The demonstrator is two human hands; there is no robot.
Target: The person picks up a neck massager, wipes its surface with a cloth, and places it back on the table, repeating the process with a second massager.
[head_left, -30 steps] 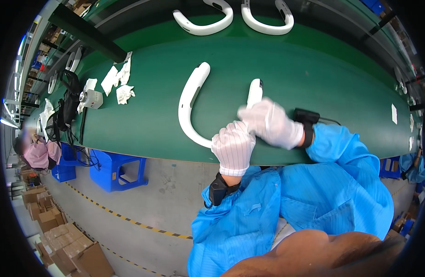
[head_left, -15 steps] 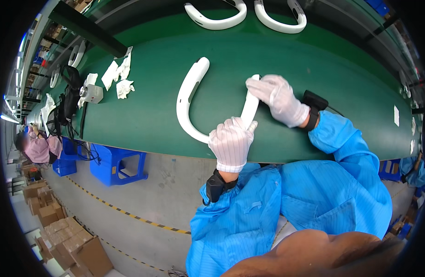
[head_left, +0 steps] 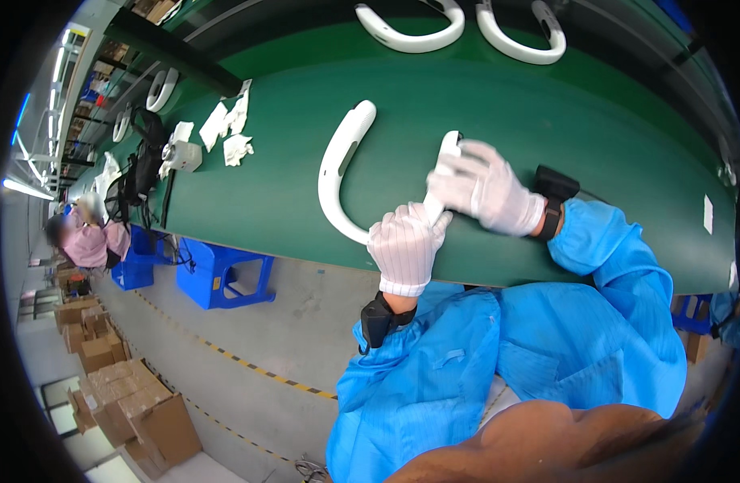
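Observation:
A white U-shaped band (head_left: 334, 173), its kind unclear but shaped like a neck-worn device, stands out against the green bench with both ends pointing away from me. My left hand (head_left: 406, 241), in a striped white glove, is closed around its near bend and covers that part. My right hand (head_left: 484, 189), gloved too and slightly blurred, lies with bent fingers across the band's right arm; its thumb is hidden. Beyond those fingers the dark-tipped right end of the band shows. Both my wrists carry black strapped devices.
Two similar white bands (head_left: 418, 42) lie at the bench's far side. Crumpled white papers (head_left: 238, 149), a small grey-white device (head_left: 185, 156) and a black bag (head_left: 136, 173) are to the left. Blue stools (head_left: 225, 274) stand below the bench edge. A person in pink (head_left: 88, 241) sits far left.
My right hand has slid from the far end of the band's right arm nearer along it, its fingers now laid across. My left hand keeps its grip. The whole view has shifted slightly.

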